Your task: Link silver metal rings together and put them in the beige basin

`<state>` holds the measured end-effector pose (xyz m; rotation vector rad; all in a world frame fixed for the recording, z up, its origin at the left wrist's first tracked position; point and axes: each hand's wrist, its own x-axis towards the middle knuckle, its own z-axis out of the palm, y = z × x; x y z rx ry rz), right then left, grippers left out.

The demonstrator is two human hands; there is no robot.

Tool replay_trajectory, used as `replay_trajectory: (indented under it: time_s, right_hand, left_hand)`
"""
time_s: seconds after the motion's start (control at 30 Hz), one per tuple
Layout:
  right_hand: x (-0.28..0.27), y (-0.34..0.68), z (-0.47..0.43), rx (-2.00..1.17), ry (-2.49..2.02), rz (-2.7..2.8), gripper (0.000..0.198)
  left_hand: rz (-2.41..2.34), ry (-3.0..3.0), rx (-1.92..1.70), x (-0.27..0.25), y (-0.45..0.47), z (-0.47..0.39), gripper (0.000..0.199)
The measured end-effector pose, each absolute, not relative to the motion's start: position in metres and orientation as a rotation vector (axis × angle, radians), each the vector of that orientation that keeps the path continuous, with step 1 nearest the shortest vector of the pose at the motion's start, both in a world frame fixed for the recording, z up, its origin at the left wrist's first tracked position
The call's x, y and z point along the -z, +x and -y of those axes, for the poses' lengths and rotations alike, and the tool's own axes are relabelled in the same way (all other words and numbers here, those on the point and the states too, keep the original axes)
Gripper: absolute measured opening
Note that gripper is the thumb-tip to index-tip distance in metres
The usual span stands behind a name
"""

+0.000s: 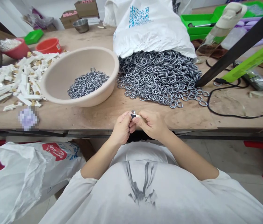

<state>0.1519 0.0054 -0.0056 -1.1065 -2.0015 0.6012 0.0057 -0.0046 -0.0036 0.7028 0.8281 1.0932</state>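
Note:
My left hand [122,127] and my right hand [154,125] meet at the table's front edge, both with fingers closed. A grey ring [133,111] shows just above my left fingertips, pinched there and partly hidden. Between the two hands sits a small black piece with a white edge [133,116], under my right thumb; its kind is not clear. Beyond my hands lies a heap of grey rings [159,74], spilling from a white sack [154,34]. To the left, a beige basin [58,74] holds more of the same rings [88,83].
White strip-like pieces [24,77] cover the table's left side, with red bowls [48,46] behind. At right are a black bar [236,46], a lime-green bar [255,57], a bottle [227,23] and a black cable [234,116]. A white bag [28,174] stands below at left.

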Motion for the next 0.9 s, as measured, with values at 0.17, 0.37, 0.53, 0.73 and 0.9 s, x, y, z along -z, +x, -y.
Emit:
replay_trajectory:
  time_s: [0.17, 0.37, 0.53, 0.73, 0.9]
  right_hand:
    - [0.017, 0.159, -0.02, -0.757, -1.26, 1.806, 0.055]
    - [0.01, 0.154, -0.008, -0.791, -1.126, 1.903, 0.05]
    - [0.004, 0.148, 0.002, -0.744, -1.124, 1.978, 0.045]
    - [0.018, 0.156, -0.018, -0.741, -1.203, 1.889, 0.048]
    - [0.026, 0.158, -0.033, -0.95, -1.171, 1.559, 0.052]
  left_hand:
    - [-0.784, 0.743, -1.02, 0.005, 0.002, 0.006, 0.048]
    - [-0.813, 0.684, -1.061, 0.006, 0.001, 0.002, 0.045]
    - [-0.845, 0.658, -1.065, 0.006, 0.002, 0.002, 0.041]
    - [-0.794, 0.705, -1.035, 0.008, 0.0, 0.005, 0.046]
    - [-0.776, 0.746, -0.998, 0.008, 0.001, 0.007, 0.047]
